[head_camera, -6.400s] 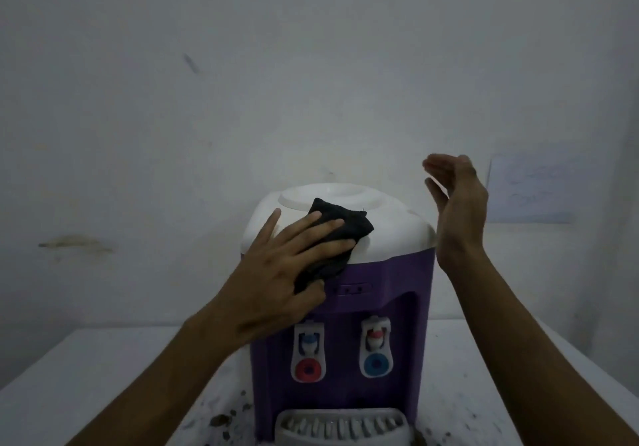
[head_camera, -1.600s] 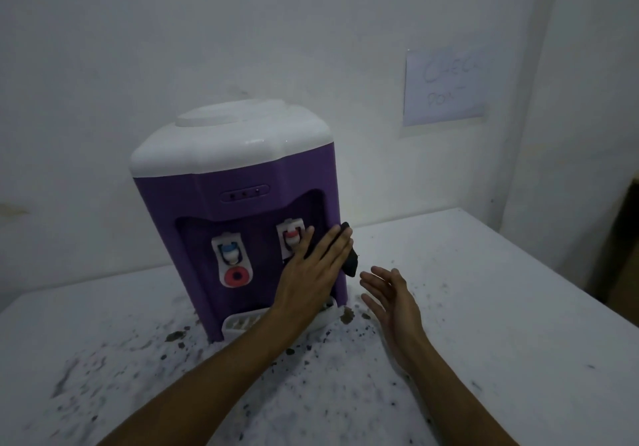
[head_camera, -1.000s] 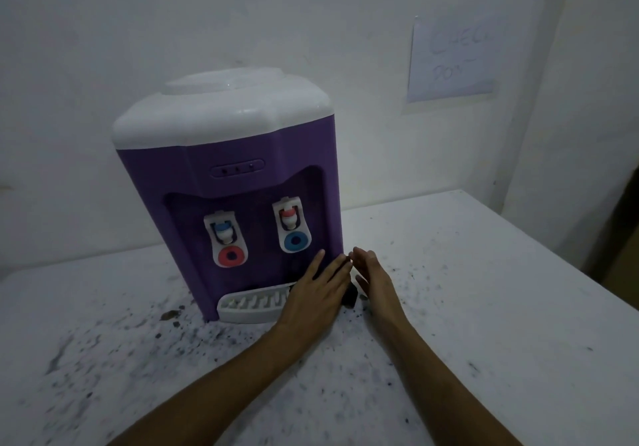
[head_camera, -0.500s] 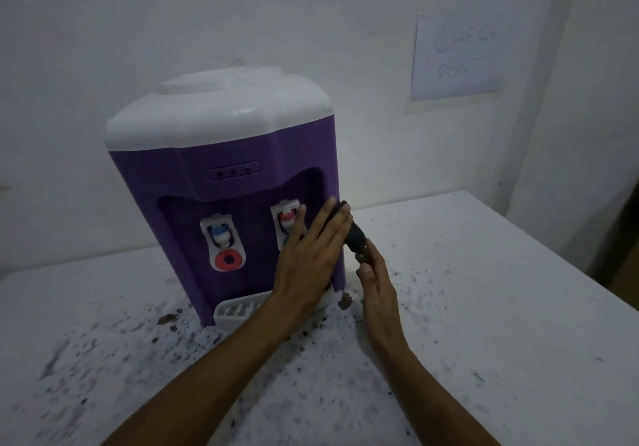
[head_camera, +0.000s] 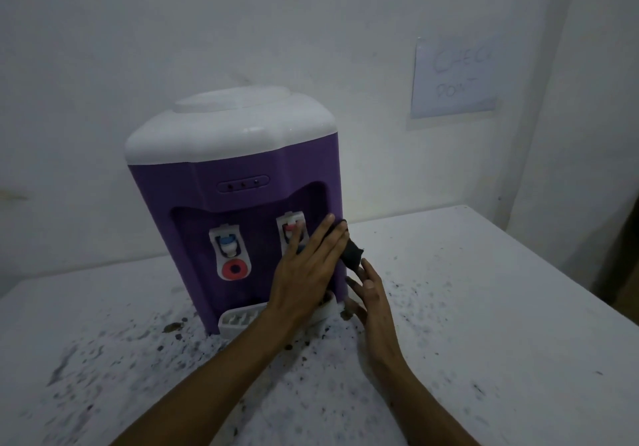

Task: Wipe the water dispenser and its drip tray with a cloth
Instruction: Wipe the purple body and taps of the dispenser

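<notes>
A purple water dispenser (head_camera: 238, 210) with a white top stands on the white table (head_camera: 484, 307). Two taps sit in its front recess, one with a red button at the left. My left hand (head_camera: 307, 273) presses a dark cloth (head_camera: 352, 255) flat against the dispenser's front right edge, fingers straight. The cloth sticks out to the right of my fingers. My right hand (head_camera: 371, 293) lies just right of the dispenser's base, fingers extended, its fingertips close under the cloth. The white drip tray (head_camera: 238, 321) juts out at the bottom, partly hidden by my left wrist.
Dark specks and crumbs of dirt are scattered over the table around the dispenser. A sheet of paper (head_camera: 454, 79) with handwriting hangs on the wall at the right. The table's right edge runs near a wall corner.
My left hand with the cloth went down to the dispenser's base, then back up along the front right edge. My right hand stays close beside it near the base.
</notes>
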The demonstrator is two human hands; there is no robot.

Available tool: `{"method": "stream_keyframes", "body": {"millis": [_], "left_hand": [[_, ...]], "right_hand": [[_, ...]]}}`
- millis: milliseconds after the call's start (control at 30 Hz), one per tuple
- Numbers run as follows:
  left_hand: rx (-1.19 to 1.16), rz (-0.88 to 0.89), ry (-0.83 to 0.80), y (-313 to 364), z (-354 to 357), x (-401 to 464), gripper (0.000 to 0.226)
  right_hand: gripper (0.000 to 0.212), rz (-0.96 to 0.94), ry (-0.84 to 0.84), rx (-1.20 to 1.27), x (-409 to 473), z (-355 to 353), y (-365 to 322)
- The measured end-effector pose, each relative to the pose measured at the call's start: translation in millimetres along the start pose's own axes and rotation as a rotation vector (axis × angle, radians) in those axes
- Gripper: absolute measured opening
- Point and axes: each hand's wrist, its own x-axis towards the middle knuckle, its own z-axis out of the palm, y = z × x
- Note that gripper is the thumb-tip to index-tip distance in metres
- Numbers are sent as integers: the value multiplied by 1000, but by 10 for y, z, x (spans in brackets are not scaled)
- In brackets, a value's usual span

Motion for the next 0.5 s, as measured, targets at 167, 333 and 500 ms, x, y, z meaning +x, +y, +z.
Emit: {"method": "stream_keyframes", "body": {"millis": [167, 333, 500], "left_hand": [[-4, -120, 116, -262, -243, 279, 62], [5, -158, 158, -472, -449, 320, 73], [-67, -198, 283, -593, -504, 179, 44]], "right_hand": [[42, -40, -41, -33, -128, 16, -1], [43, -186, -50, -149, -155, 260, -203], [42, -412, -58, -210, -133, 519, -707]]}}
